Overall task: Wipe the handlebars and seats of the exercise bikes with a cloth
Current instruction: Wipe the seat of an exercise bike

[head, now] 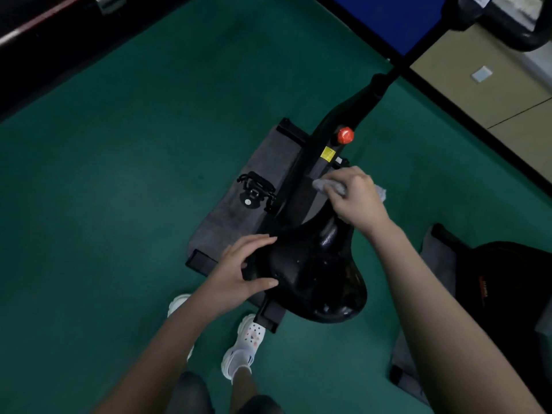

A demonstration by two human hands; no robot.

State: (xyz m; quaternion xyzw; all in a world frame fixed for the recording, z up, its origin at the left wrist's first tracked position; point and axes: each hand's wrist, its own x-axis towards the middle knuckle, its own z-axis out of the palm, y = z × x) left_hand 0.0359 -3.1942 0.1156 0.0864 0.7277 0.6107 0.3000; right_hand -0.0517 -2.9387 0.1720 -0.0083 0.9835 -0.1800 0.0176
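My right hand [357, 198] grips a grey cloth [331, 186] at the seat [313, 270] nose; my left hand [239, 273] rests open-fingered on its side.

Glossy black seat [313, 273], pale grey cloth [328, 185], red knob [345, 135], yellow label [328, 153], dark grey mat [239, 216], green floor [119, 204], white shoes [245, 342]

No legible text or labels.
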